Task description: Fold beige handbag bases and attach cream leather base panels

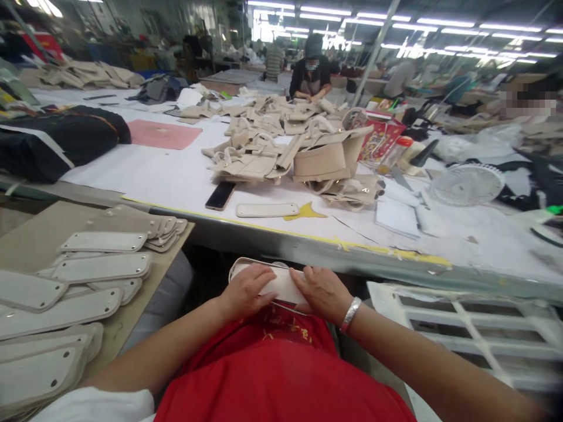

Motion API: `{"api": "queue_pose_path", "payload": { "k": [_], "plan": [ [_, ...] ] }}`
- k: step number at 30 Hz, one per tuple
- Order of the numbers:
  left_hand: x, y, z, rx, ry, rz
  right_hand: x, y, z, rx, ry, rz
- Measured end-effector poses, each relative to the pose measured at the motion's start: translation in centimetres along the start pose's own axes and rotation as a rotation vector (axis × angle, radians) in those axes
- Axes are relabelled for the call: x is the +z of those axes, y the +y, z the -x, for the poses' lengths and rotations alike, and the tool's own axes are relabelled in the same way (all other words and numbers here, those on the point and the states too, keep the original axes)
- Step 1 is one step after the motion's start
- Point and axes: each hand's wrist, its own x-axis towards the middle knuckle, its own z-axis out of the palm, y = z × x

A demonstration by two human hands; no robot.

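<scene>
Both hands work on a cream leather bag piece (285,287) with rounded ends, held over my lap at the table's near edge. My left hand (250,291) is closed on its left part, fingers pressed across the top. Around its right part my right hand (323,293) is closed too, a silver bracelet on that wrist. The fingers cover much of the piece and its underside is hidden. To my left, stacks of similar cream pieces (103,266) with small metal studs lie on a brown board (169,258). One more such strip (267,210) rests on the table.
On the white-covered table (176,176) are a black phone (220,195), a yellow scrap (307,212), heaped beige bags (250,155), a pink sheet (165,134) and a dark bundle (57,140). A white rack (457,310) stands right. A person (311,73) works across the table.
</scene>
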Motion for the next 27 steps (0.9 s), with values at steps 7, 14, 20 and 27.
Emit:
{"api": "queue_pose_path", "payload": {
  "k": [7, 14, 20, 27],
  "plan": [
    [0.8, 1.0, -1.2, 0.232, -0.306, -0.049, 0.8, 3.5, 1.8, 0.452, -0.103, -1.081],
    [1.1, 0.4, -2.6, 0.393, -0.332, -0.138, 4.4, 5.0, 4.7, 0.665, -0.379, -1.408],
    [1.5, 0.9, -3.9, 0.452, -0.416, -0.182, 4.0, 4.0, 3.8, 0.534, -0.218, -0.954],
    [1.5, 0.8, -4.3, 0.455, -0.467, -0.142, 3.0, 4.3, 4.6, 0.466, -0.106, -0.923]
  ]
}}
